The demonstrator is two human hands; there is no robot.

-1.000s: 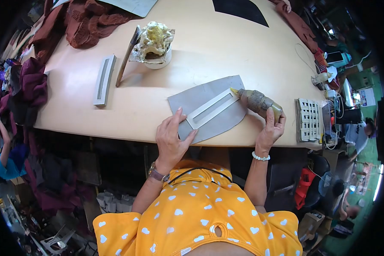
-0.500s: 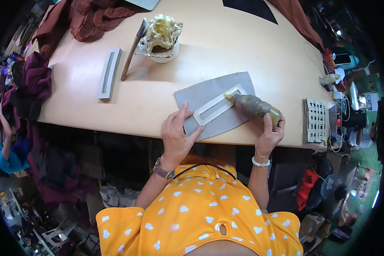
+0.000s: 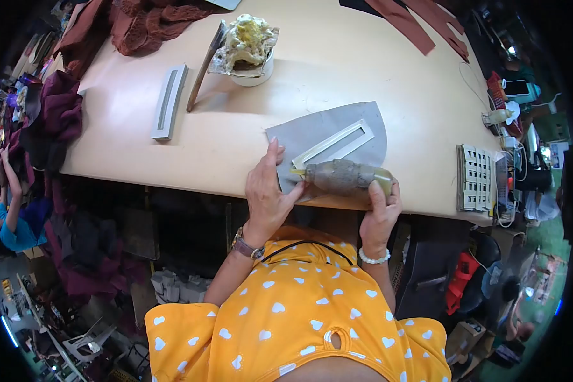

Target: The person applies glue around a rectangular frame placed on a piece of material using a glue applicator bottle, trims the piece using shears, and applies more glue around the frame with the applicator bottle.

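On the grey flat piece (image 3: 363, 121) lies a pale rectangular frame (image 3: 350, 138) with a long slot. My left hand (image 3: 265, 186) rests at the left edge of the grey piece, thumb and fingers apart, touching it near the frame's lower end. My right hand (image 3: 381, 213) is closed around the rear of a wrapped bottle (image 3: 344, 177) with a yellowish nozzle. The bottle lies nearly level, pointing left, its nozzle tip by the frame's lower left end and close to my left thumb. Part of the grey piece is hidden under the bottle.
A stack of pale slotted strips (image 3: 170, 102) lies at the left. Behind are a crusted white tub (image 3: 254, 76) and a leaning stick (image 3: 205, 67). Reddish-brown material (image 3: 137, 28) is at the back left, cut pieces (image 3: 404, 25) at the back right. A rack (image 3: 475, 178) stands right.
The bottle in my right hand has moved left and down along the frame, from its upper right end to its lower left end. My left hand keeps its place on the grey piece.
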